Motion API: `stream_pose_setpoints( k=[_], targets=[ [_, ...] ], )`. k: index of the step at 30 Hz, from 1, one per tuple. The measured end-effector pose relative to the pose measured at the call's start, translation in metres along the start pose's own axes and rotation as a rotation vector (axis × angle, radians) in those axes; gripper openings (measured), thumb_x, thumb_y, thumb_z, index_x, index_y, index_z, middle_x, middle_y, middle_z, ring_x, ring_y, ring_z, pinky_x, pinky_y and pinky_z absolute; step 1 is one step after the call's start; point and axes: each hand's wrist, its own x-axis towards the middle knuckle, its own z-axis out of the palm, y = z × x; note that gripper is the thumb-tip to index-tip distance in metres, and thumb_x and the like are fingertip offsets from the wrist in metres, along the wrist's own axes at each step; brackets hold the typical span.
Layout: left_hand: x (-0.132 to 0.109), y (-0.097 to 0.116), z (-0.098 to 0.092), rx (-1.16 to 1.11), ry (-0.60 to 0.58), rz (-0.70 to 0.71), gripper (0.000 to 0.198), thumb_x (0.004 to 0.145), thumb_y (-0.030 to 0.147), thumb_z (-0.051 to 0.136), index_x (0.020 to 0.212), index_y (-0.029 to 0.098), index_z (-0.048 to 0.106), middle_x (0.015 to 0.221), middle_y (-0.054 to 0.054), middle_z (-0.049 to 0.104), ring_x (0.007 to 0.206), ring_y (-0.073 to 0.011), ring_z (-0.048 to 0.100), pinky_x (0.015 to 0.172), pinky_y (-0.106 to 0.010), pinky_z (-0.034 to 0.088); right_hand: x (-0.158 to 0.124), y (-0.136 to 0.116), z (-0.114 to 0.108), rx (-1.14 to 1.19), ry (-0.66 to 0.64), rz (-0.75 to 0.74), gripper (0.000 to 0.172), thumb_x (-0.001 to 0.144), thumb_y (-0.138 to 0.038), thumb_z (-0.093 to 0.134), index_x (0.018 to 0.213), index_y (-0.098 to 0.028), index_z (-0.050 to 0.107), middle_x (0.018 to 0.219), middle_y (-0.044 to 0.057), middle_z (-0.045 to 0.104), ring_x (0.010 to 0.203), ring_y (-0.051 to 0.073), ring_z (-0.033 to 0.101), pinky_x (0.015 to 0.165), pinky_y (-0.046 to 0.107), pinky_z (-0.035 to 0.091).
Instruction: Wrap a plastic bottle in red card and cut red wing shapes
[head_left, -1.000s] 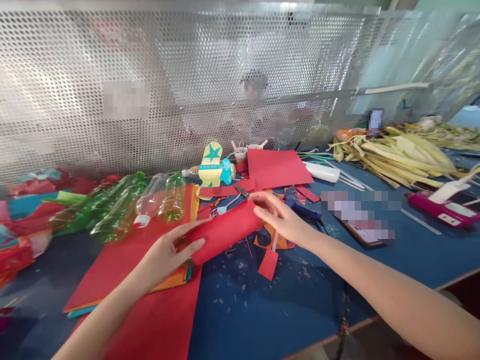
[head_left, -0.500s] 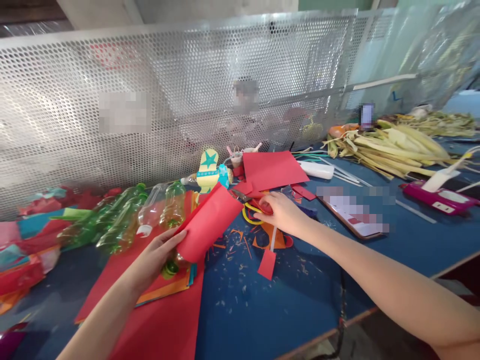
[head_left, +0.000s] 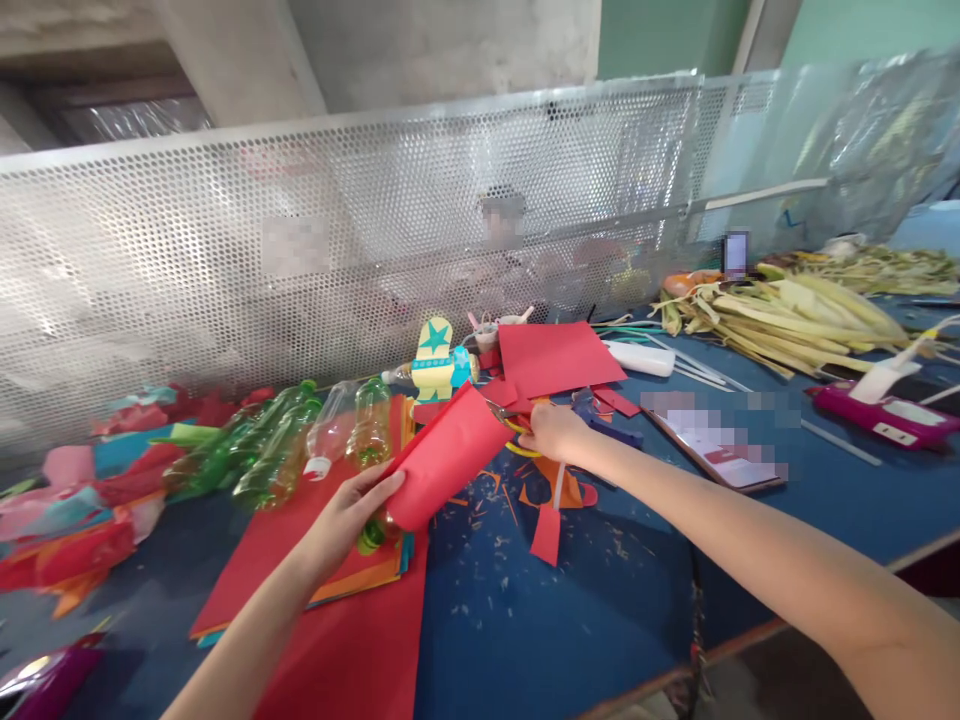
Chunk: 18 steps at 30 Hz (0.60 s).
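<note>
My left hand [head_left: 360,505] grips a curled sheet of red paper [head_left: 450,455] by its lower left end, thumb on top. The sheet slants up to the right above the table. My right hand [head_left: 559,433] is closed around a pair of scissors [head_left: 513,408], whose metal blades meet the paper's upper right edge. The fingers partly hide the handles. Under my left hand are red sheets [head_left: 352,640] and a clear bottle with a green cap [head_left: 370,537]. A red paper tag on a white strip [head_left: 546,535] and orange scraps [head_left: 559,485] lie below my right hand.
Several plastic bottles [head_left: 281,450] lie at the left beside crumpled coloured paper [head_left: 127,490]. Behind are a decorated bottle [head_left: 442,365], a red sheet [head_left: 559,355] and a perforated metal screen [head_left: 375,230]. A phone [head_left: 712,445], dried husks [head_left: 810,310] and a magenta device [head_left: 885,410] are right.
The view has tilted up and turned a little left, so the table's things sit lower and farther right. Both hands keep their grip, and the scissors are still at the paper's edge.
</note>
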Motion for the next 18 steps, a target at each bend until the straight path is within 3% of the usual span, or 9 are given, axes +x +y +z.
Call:
stream_pose_setpoints(
  k=[4, 7, 10, 13, 18],
  targets=[
    [-0.002, 0.003, 0.001, 0.042, 0.053, 0.018, 0.058, 0.069, 0.057, 0.071, 0.113, 0.018, 0.069, 0.082, -0.003, 0.075, 0.068, -0.0174, 0.067, 0.054, -0.021, 0.053, -0.007, 0.005, -0.016, 0.127, -0.051, 0.001, 0.025, 0.094, -0.036, 0.055, 0.1, -0.013, 0.063, 0.097, 0.008, 0.068, 0.083, 0.019, 0.065, 0.073, 0.034, 0.053],
    [-0.002, 0.002, -0.002, 0.059, 0.092, 0.065, 0.056, 0.068, 0.058, 0.071, 0.109, 0.02, 0.071, 0.09, -0.003, 0.076, 0.075, -0.0173, 0.068, 0.061, -0.02, 0.054, -0.017, 0.014, -0.026, 0.265, -0.066, -0.061, 0.019, 0.093, -0.029, 0.051, 0.09, -0.015, 0.062, 0.086, 0.007, 0.071, 0.076, 0.019, 0.066, 0.065, 0.026, 0.049],
    [-0.001, 0.001, -0.004, 0.087, 0.113, 0.093, 0.056, 0.068, 0.06, 0.07, 0.108, 0.02, 0.072, 0.093, -0.003, 0.076, 0.076, -0.0186, 0.068, 0.061, -0.022, 0.055, -0.035, 0.017, -0.027, 0.365, -0.012, -0.105, 0.009, 0.088, -0.02, 0.051, 0.095, -0.017, 0.057, 0.088, 0.004, 0.069, 0.076, 0.016, 0.065, 0.062, 0.022, 0.047],
    [-0.002, 0.001, -0.002, 0.124, 0.094, 0.132, 0.058, 0.069, 0.061, 0.069, 0.108, 0.019, 0.072, 0.089, -0.004, 0.076, 0.078, -0.0214, 0.069, 0.065, -0.025, 0.056, -0.061, 0.016, -0.024, 0.4, 0.066, -0.107, 0.007, 0.086, -0.023, 0.053, 0.089, -0.018, 0.051, 0.078, 0.003, 0.066, 0.067, 0.016, 0.062, 0.058, 0.024, 0.044],
    [-0.007, 0.005, 0.003, 0.159, 0.071, 0.173, 0.062, 0.069, 0.062, 0.067, 0.112, 0.018, 0.071, 0.085, -0.005, 0.075, 0.078, -0.025, 0.069, 0.067, -0.03, 0.057, -0.108, 0.014, -0.026, 0.488, 0.032, -0.296, 0.03, 0.085, -0.048, 0.051, 0.093, -0.02, 0.046, 0.088, 0.01, 0.067, 0.077, 0.021, 0.065, 0.067, 0.029, 0.048]
  ],
)
